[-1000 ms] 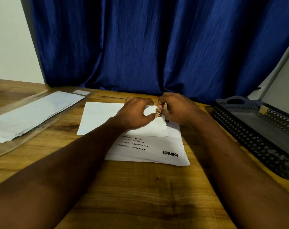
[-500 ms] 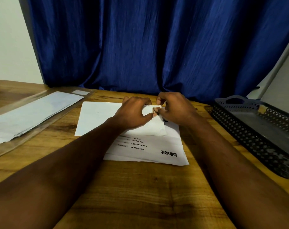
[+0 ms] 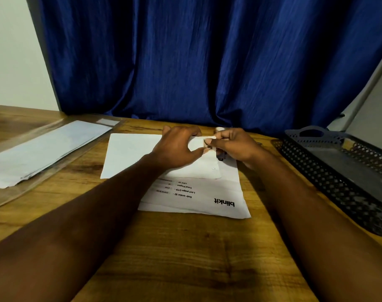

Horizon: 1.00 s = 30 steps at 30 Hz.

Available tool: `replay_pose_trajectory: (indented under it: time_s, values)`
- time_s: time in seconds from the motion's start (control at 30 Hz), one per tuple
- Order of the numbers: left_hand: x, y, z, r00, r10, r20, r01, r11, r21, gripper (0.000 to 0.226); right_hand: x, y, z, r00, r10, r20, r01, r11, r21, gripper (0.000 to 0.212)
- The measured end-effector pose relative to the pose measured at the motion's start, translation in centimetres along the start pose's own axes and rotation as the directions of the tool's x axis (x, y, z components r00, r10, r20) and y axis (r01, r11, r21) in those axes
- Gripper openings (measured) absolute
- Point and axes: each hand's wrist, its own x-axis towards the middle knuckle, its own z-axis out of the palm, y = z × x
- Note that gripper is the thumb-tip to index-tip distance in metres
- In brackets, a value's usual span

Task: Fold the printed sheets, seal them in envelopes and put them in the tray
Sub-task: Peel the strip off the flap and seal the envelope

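Pinching the white envelope (image 3: 129, 153), the left hand (image 3: 177, 149) and right hand (image 3: 233, 147) are resting over the printed sheet (image 3: 185, 205) on the wooden table (image 3: 185, 258), near a mesh tray (image 3: 312, 171); a blue curtain (image 3: 207, 62) is hanging behind.

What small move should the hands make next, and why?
Probably press the pinched end down flat to seal it. The left hand and right hand both pinch the right end of the white envelope, which lies on the printed sheet; it is not yet in the tray.
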Motion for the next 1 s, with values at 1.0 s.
replay_pose_trajectory:
  time_s: [1.0]
  values:
    - [0.0, 0.0, 0.1, 0.993, -0.11, -0.036, 0.109, 0.994, -0.016, 0.03, -0.1, 0.7, 1.3, 0.998, -0.054, -0.029, 0.056, 0.996, 0.074, 0.029]
